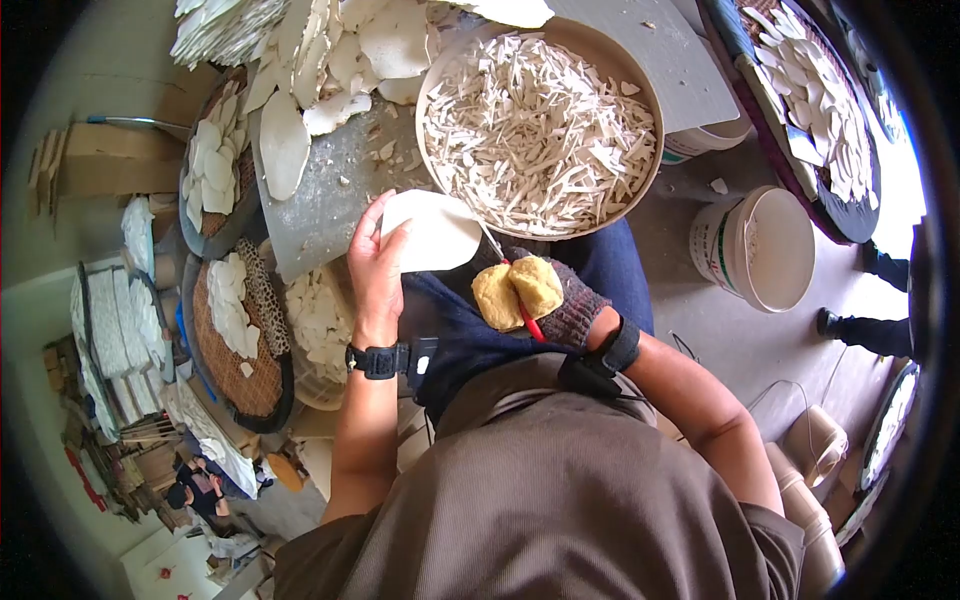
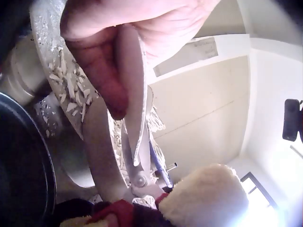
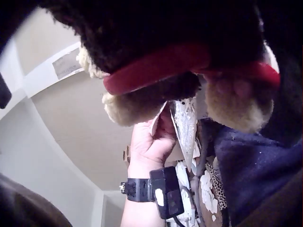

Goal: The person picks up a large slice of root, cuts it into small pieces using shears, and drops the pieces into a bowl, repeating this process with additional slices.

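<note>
My bare left hand [image 1: 378, 265] pinches a thin, flat, white oval slice [image 1: 432, 230] between thumb and fingers, close to the near rim of a round basin. My right hand [image 1: 575, 305], in a dark knitted glove, grips red-handled scissors [image 2: 140, 180] whose handles are padded with yellow fuzzy foam [image 1: 537, 285]. In the left wrist view the blades stand apart, with the slice's lower edge right at them. The basin [image 1: 590, 38] is heaped with narrow white strips [image 1: 540, 130], and its near side sits over my lap.
Larger white pieces [image 1: 285, 145] pile up on a grey metal table [image 1: 330, 215] at the left and back. Round trays of similar pieces [image 1: 232, 310] stand at the left. A white bucket [image 1: 780, 255] is on the floor at right, near another person's legs [image 1: 865, 330].
</note>
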A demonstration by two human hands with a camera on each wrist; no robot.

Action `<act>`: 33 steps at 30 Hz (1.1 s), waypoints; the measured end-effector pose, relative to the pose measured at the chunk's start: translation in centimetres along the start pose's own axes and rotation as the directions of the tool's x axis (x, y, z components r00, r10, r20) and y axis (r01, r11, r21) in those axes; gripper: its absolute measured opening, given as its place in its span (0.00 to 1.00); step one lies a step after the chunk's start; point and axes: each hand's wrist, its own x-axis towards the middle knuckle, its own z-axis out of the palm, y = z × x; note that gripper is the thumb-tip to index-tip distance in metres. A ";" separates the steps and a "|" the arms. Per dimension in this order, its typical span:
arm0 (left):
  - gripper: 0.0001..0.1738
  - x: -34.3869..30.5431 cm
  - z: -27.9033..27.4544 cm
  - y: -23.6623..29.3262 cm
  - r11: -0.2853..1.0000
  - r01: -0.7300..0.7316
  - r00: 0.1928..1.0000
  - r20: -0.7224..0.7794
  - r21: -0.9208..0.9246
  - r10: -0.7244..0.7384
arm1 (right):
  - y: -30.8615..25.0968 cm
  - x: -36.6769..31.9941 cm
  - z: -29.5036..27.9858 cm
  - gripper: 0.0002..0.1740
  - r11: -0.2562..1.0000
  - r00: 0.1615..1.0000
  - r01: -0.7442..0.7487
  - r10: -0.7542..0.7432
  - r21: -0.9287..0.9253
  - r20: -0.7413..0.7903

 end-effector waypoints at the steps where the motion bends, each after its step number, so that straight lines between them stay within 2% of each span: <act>1: 0.26 0.1 -0.2 0.1 1.000 0.003 1.000 0.015 0.020 -0.003 | -0.4 -0.1 -0.1 0.19 1.000 1.000 -0.018 0.018 -0.021 0.009; 8: 0.26 1.2 -1.2 0.8 0.995 0.069 0.990 0.117 0.076 -0.078 | -1.6 -0.9 -0.2 0.11 0.997 0.994 -0.072 0.073 -0.008 0.084; 10: 0.27 1.4 -1.5 1.2 0.989 0.091 0.978 0.176 0.114 -0.110 | -1.6 -1.1 0.4 0.11 0.984 0.991 -0.115 0.104 0.136 0.088; 11: 0.27 1.7 -1.5 1.6 0.987 0.089 0.971 0.208 0.133 -0.115 | -2.4 -1.0 0.8 0.11 0.949 0.987 -0.148 0.125 0.280 0.098; 12: 0.29 1.8 -1.5 1.2 0.989 0.130 0.949 0.279 0.071 -0.145 | -3.8 -0.6 0.4 0.11 0.986 0.991 -0.067 0.047 0.152 0.128; 13: 0.29 1.8 -1.3 1.2 0.984 0.111 0.953 0.265 0.137 -0.144 | -5.1 -0.3 0.1 0.11 0.999 0.987 0.028 -0.032 0.024 0.157; 14: 0.31 1.9 -1.7 0.9 0.991 0.077 0.954 0.279 0.110 -0.105 | -6.4 0.1 -0.3 0.13 0.987 0.977 0.129 -0.110 -0.094 0.185; 15: 0.31 1.9 -1.5 1.4 0.986 0.006 0.961 0.271 0.164 -0.051 | -6.0 0.2 -0.3 0.12 0.971 0.969 0.204 -0.182 -0.125 0.167; 16: 0.31 1.9 -1.2 2.3 0.979 0.044 0.959 0.266 0.201 -0.098 | -5.6 0.3 -0.3 0.11 0.948 0.956 0.277 -0.254 -0.160 0.149; 17: 0.30 2.4 -1.9 1.4 0.982 0.105 0.948 0.283 0.155 -0.146 | -3.8 0.5 -0.6 0.12 0.856 0.926 0.372 -0.317 -0.358 0.204; 19: 0.28 2.5 -2.1 1.5 0.966 0.178 0.937 0.269 0.186 -0.224 | -3.9 -0.1 -1.0 0.13 0.800 0.938 0.345 -0.272 -0.491 0.217; 21: 0.27 3.3 -1.9 3.2 0.959 0.171 0.901 0.358 0.228 -0.246 | -4.5 -0.8 -1.5 0.11 0.819 0.967 0.230 -0.130 -0.526 0.220; 22: 0.28 3.7 -2.0 4.7 0.947 0.181 0.864 0.417 0.265 -0.282 | -4.3 -1.2 -1.9 0.11 0.651 0.953 0.292 -0.142 -0.700 0.266; 23: 0.29 5.1 -2.2 6.8 0.904 0.184 0.813 0.457 0.386 -0.360 | -3.2 -1.6 -1.8 0.11 0.749 0.961 0.263 -0.151 -0.609 0.231; 24: 0.29 8.7 -4.0 7.3 0.829 -0.211 0.801 0.578 0.518 -0.157 | -2.6 -1.6 -2.0 0.11 0.833 0.969 0.231 -0.150 -0.503 0.197; 25: 0.28 11.6 -4.9 10.0 0.901 -0.181 0.850 0.524 0.394 -0.059 | -5.1 -1.4 -2.1 0.11 0.720 0.945 0.315 -0.179 -0.618 0.273; 26: 0.22 15.0 -5.5 13.8 0.989 -0.096 0.911 0.411 0.113 0.042 | -6.3 -1.5 -1.7 0.11 0.837 0.966 0.232 -0.141 -0.496 0.214; 27: 0.15 16.3 -5.4 18.3 0.971 -0.217 0.919 0.315 -0.102 0.238 | -7.1 -1.6 -1.2 0.11 0.925 0.983 0.143 -0.090 -0.353 0.162; 28: 0.09 17.6 -5.3 22.9 0.881 -0.364 0.880 0.198 -0.302 0.432 | -7.5 -1.4 -0.8 0.11 0.980 0.993 0.050 -0.028 -0.194 0.115; 29: 0.05 18.9 -5.2 27.5 0.739 -0.507 0.800 0.077 -0.445 0.595 | -7.5 -1.2 -0.6 0.11 0.999 0.997 -0.033 0.032 0.006 0.077; 30: 0.10 18.2 -4.0 30.5 0.611 -0.597 0.771 -0.161 -0.520 0.616 | -6.8 -0.6 -0.8 0.11 0.867 0.957 0.282 -0.224 -0.411 0.184; 31: 0.13 16.4 -1.8 32.4 0.541 -0.686 0.711 -0.289 -0.486 0.641 | -5.2 -0.2 -0.8 0.11 0.869 0.958 0.278 -0.218 -0.409 0.186; 32: 0.14 14.6 -0.2 33.1 0.606 -0.650 0.725 -0.134 -0.458 0.676 | -4.1 0.0 -0.7 0.12 0.875 0.960 0.269 -0.209 -0.403 0.188; 33: 0.15 12.7 1.0 32.8 0.670 -0.615 0.729 0.025 -0.415 0.685 | -5.7 0.1 -0.4 0.13 0.802 0.946 0.324 -0.264 -0.502 0.188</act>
